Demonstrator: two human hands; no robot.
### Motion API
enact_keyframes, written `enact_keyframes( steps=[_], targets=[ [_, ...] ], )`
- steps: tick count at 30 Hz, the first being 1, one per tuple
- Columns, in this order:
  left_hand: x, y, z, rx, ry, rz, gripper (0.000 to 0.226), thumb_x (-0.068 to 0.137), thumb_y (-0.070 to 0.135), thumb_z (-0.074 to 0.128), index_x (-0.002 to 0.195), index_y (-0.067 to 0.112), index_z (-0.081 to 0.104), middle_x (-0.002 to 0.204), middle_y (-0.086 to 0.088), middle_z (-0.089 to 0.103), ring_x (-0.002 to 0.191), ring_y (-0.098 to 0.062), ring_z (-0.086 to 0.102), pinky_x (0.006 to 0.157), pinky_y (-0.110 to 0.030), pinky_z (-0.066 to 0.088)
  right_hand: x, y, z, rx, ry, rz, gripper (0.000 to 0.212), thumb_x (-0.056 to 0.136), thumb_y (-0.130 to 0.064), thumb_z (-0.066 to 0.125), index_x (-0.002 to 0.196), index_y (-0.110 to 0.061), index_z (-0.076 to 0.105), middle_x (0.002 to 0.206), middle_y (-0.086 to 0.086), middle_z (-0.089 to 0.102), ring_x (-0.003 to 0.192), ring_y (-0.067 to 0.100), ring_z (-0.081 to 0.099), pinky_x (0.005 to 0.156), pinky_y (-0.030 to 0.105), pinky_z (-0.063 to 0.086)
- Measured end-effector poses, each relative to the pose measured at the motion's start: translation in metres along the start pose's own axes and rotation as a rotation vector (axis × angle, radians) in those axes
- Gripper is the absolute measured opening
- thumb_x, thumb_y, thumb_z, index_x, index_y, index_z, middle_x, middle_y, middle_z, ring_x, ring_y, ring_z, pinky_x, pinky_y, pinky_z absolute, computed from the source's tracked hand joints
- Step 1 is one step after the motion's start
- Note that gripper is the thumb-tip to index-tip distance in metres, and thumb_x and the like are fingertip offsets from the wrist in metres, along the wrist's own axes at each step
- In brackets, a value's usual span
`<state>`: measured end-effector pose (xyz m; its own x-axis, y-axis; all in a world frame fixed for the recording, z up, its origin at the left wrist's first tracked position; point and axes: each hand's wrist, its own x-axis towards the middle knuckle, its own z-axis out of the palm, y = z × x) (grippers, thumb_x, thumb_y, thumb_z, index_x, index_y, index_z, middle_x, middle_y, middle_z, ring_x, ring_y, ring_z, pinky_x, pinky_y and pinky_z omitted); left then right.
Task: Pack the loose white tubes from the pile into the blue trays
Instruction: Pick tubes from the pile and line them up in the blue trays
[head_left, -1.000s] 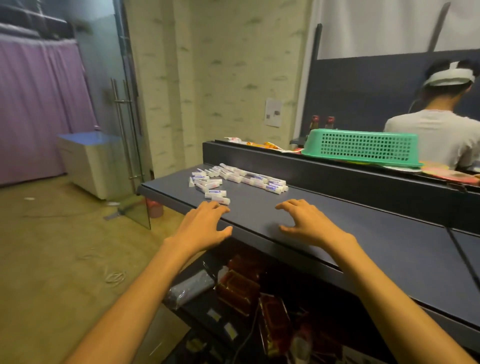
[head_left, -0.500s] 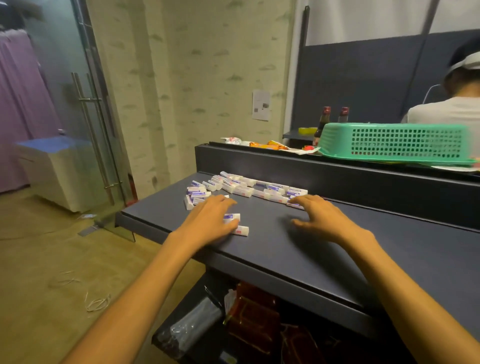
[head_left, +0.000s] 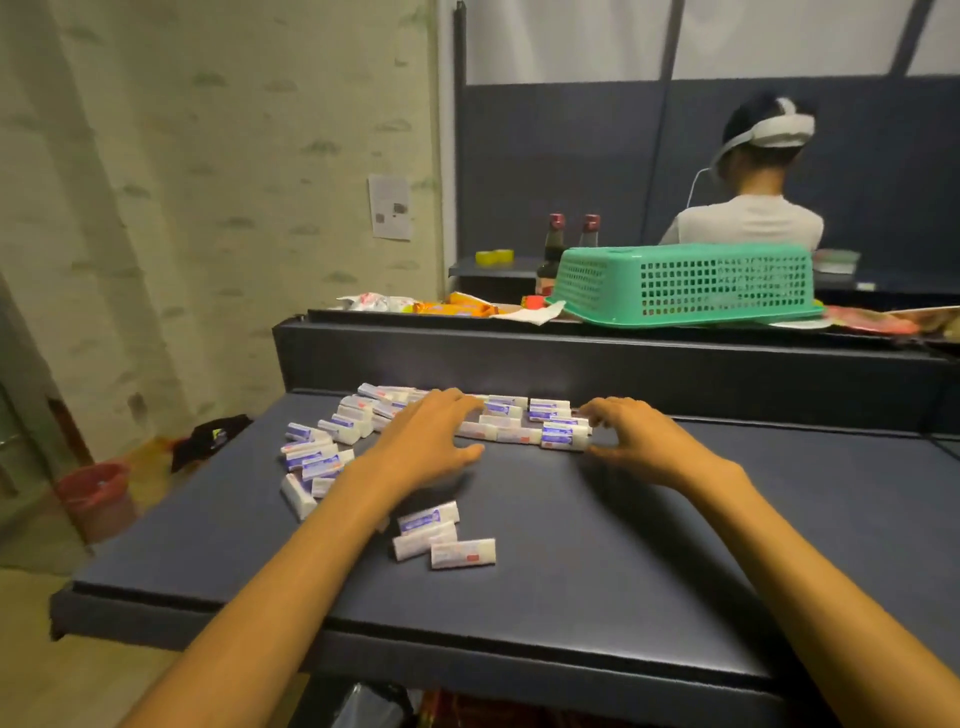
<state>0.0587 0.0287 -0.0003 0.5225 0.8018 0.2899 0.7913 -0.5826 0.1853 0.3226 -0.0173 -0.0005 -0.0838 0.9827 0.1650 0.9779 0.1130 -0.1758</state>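
Both hands reach into the pile of white tubes, which lies in the middle of the frame on the dark table, close under the raised back ledge. The left hand lies flat over the centre of the pile with its fingers straight and spread, and it holds nothing that I can see. The right hand is at the right end of the pile, with its fingertips bent toward the end tube; I cannot tell if they already pinch it or only touch it. Three more tubes lie apart from the pile, lower in the frame, near the left forearm. No blue tray appears anywhere in this view, so I judge the step in hand is the gathering of tubes and the packing itself is not yet begun. The next move calls, I think, for closing the fingers on a few tubes, lining them up the same way, and finding the trays. A green basket stands upside down in the upper right of the frame, in front of another person.
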Motion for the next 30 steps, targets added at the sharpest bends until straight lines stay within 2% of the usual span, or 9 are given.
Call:
enact_keyframes(
  steps=[5, 9, 14, 17, 19, 22, 25, 30],
  targets=[
    [0.025, -0.019, 0.001, -0.041, -0.017, 0.126, 0.054, 0.089, 0.036, 0.063, 0.138, 0.027, 0.046, 0.138, 0.004, 0.048, 0.127, -0.016, 0.043, 0.103, -0.037, 0.041, 0.011, -0.013, 0.009, 0.031, 0.0, 0.088, 0.038, 0.089, -0.033, 0.065, 0.125, -0.023, 0.057, 0.118, -0.003, 0.059, 0.1, 0.014, 0.055, 0.087, 0.032, 0.05],
    [0.037, -0.019, 0.007, -0.076, -0.042, 0.194, 0.047, 0.089, 0.034, 0.062, 0.134, 0.025, 0.051, 0.133, 0.003, 0.054, 0.121, -0.016, 0.048, 0.098, -0.034, 0.044, 0.015, -0.017, 0.018, -0.003, 0.003, 0.124, 0.026, 0.089, -0.034, 0.065, 0.111, -0.021, 0.063, 0.11, -0.001, 0.058, 0.09, 0.014, 0.055, 0.076, 0.029, 0.049],
    [0.057, -0.008, 0.019, -0.01, -0.122, 0.247, 0.033, 0.091, 0.033, 0.061, 0.122, 0.024, 0.061, 0.123, -0.002, 0.059, 0.109, -0.022, 0.056, 0.092, -0.038, 0.048, 0.013, -0.014, 0.021, -0.008, -0.013, 0.178, 0.022, 0.089, -0.036, 0.065, 0.103, -0.02, 0.062, 0.106, 0.0, 0.063, 0.087, 0.015, 0.058, 0.077, 0.033, 0.053],
    [0.064, -0.003, 0.027, 0.026, -0.164, 0.26, 0.029, 0.092, 0.033, 0.061, 0.119, 0.023, 0.062, 0.123, -0.002, 0.056, 0.109, -0.022, 0.055, 0.091, -0.039, 0.049, 0.008, -0.009, 0.016, 0.033, -0.013, 0.196, 0.023, 0.089, -0.04, 0.064, 0.102, -0.021, 0.061, 0.103, -0.001, 0.065, 0.086, 0.015, 0.059, 0.077, 0.034, 0.054],
    [0.065, -0.002, 0.029, 0.024, -0.166, 0.249, 0.026, 0.093, 0.032, 0.06, 0.117, 0.024, 0.063, 0.121, -0.003, 0.056, 0.106, -0.023, 0.056, 0.09, -0.04, 0.05, 0.005, -0.006, 0.012, 0.091, -0.004, 0.195, 0.022, 0.089, -0.041, 0.063, 0.1, -0.022, 0.059, 0.099, -0.002, 0.065, 0.082, 0.013, 0.058, 0.072, 0.03, 0.05],
    [0.065, -0.002, 0.029, -0.01, -0.163, 0.219, 0.021, 0.091, 0.03, 0.062, 0.112, 0.025, 0.063, 0.114, -0.004, 0.061, 0.097, -0.023, 0.06, 0.086, -0.04, 0.053, 0.004, 0.002, 0.01, 0.184, 0.019, 0.167, 0.011, 0.092, -0.029, 0.063, 0.099, -0.026, 0.055, 0.092, -0.008, 0.063, 0.078, 0.008, 0.06, 0.066, 0.02, 0.046],
    [0.061, -0.002, 0.028, -0.104, -0.139, 0.187, 0.021, 0.089, 0.029, 0.066, 0.109, 0.027, 0.061, 0.111, 0.001, 0.06, 0.097, -0.019, 0.06, 0.087, -0.037, 0.052, 0.003, 0.005, 0.009, 0.299, 0.068, 0.139, 0.01, 0.092, -0.024, 0.063, 0.099, -0.026, 0.057, 0.088, -0.01, 0.062, 0.075, 0.005, 0.059, 0.061, 0.012, 0.04],
    [0.054, -0.005, 0.02, -0.305, -0.024, 0.155, 0.029, 0.083, 0.019, 0.074, 0.11, 0.024, 0.065, 0.103, 0.004, 0.06, 0.089, -0.011, 0.058, 0.083, -0.03, 0.051, 0.001, 0.006, 0.002, 0.626, 0.212, 0.1, 0.007, 0.089, -0.021, 0.068, 0.094, -0.025, 0.065, 0.085, -0.01, 0.068, 0.076, 0.002, 0.064, 0.068, 0.017, 0.047]
  ],
)
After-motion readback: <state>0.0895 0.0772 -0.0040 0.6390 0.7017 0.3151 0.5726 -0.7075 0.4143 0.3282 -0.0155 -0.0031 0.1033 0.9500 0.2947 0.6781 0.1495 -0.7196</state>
